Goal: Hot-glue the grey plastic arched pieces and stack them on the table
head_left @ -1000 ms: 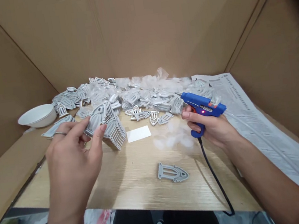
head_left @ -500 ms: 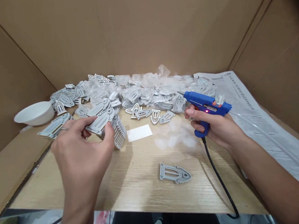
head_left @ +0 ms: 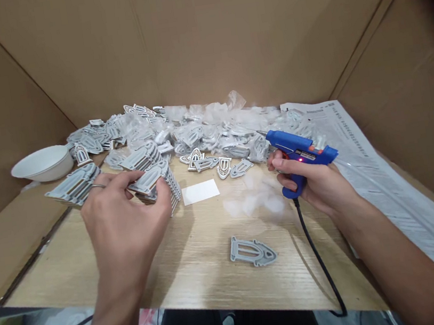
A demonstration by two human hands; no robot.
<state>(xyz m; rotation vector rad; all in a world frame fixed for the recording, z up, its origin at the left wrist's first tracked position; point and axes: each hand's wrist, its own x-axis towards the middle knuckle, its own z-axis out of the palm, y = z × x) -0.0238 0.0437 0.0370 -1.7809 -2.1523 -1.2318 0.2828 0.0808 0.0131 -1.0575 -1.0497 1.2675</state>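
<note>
My left hand (head_left: 127, 213) pinches the top grey arched piece (head_left: 149, 180) on a tall stack, thumb on its right side and fingers on its left. My right hand (head_left: 311, 176) is wrapped round the handle of a blue glue gun (head_left: 295, 146), whose nozzle points left and whose red light is lit. One grey arched piece (head_left: 252, 251) lies flat by itself near the table's front. A white card (head_left: 201, 192) rests right of the stack. Another stack of grey pieces (head_left: 75, 185) stands left of my left hand.
Bagged and loose grey pieces (head_left: 204, 132) are heaped along the back. A white bowl (head_left: 42, 164) sits at left. Printed paper (head_left: 362, 163) lies at right. White fluff (head_left: 254, 200) is mid-table, and the gun's black cord (head_left: 318, 261) hangs over the front edge. Cardboard walls surround the table.
My left hand has shifted slightly right and down at the top of the stack. My right hand and the glue gun have hardly moved. The view has shifted a little.
</note>
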